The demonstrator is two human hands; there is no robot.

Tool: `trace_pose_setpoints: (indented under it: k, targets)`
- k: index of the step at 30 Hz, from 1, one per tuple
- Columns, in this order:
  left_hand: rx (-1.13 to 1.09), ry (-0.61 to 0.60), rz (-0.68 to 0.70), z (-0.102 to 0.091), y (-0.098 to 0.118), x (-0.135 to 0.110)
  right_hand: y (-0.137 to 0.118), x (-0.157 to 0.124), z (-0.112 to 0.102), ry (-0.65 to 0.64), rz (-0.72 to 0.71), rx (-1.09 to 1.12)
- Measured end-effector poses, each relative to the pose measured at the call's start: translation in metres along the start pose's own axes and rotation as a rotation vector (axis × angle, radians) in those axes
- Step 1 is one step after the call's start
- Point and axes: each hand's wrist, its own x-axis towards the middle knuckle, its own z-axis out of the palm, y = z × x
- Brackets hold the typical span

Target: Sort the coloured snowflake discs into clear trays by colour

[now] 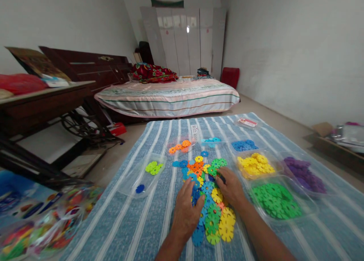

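A pile of notched plastic discs (213,211) in blue, green, yellow and orange lies loose on the cloth between my hands. My left hand (184,209) rests at the pile's left side, thumb apart from the fingers, near blue discs (198,234). On the other side my right hand (231,187) reaches in with fingers spread, close to green discs (217,164) and a dark blue one. I see nothing held in either hand, though some fingertips are partly hidden among the discs.
Clear containers hold sorted discs: lime and one dark blue (154,168), orange (180,146), light blue (212,140), blue (244,145), yellow (256,164), purple (304,173) and green (277,200). A striped cloth (136,215) covers the table. A bed (170,98) stands beyond.
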Motion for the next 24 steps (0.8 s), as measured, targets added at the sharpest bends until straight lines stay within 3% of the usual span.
trace_pose_setpoints:
  k: [9,16,19,24]
  targets:
    - [0.272,0.007,-0.184,-0.015,-0.03,0.057,-0.002,0.008,-0.008,0.043,0.093,0.171]
    - [0.404,-0.045,-0.288,-0.012,-0.025,0.081,0.0,0.008,-0.009,0.099,0.136,0.159]
    - [0.4,-0.015,-0.267,-0.004,-0.022,0.082,0.001,0.008,-0.009,0.073,0.152,0.158]
    - [0.256,0.044,-0.118,0.004,-0.024,0.078,0.001,0.007,-0.009,0.059,0.176,0.165]
